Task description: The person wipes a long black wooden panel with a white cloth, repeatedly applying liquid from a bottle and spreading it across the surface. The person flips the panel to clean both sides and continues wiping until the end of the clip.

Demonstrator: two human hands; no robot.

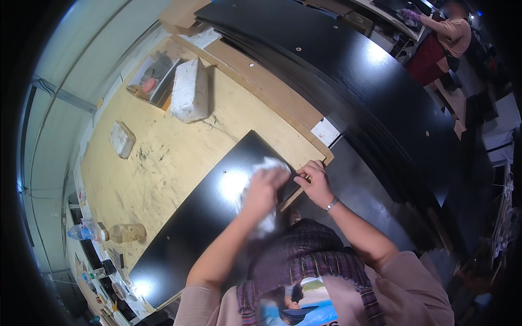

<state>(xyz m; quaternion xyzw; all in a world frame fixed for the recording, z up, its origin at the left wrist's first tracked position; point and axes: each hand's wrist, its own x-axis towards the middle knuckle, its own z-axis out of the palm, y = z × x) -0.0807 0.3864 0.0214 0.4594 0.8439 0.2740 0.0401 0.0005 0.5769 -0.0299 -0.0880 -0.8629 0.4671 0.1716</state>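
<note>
A long black board (204,209) lies slantwise on the light wooden table, with a bright glare on its glossy top. My left hand (265,187) presses a crumpled white cloth (266,224) onto the board near its right end; the hand is slightly blurred. At the board's right edge is my right hand (314,182), its fingers curled in with the thumb. Whatever those fingers pinch is too small or hidden to make out. A metal band circles the right wrist.
A worn white block (189,91) and an open box of odds and ends (153,79) stand on the table (179,157), with a smaller white block (122,139) nearer. Bottles (128,233) line the left edge. Stacked black boards (348,60) rise beyond; another person (443,41) stands far right.
</note>
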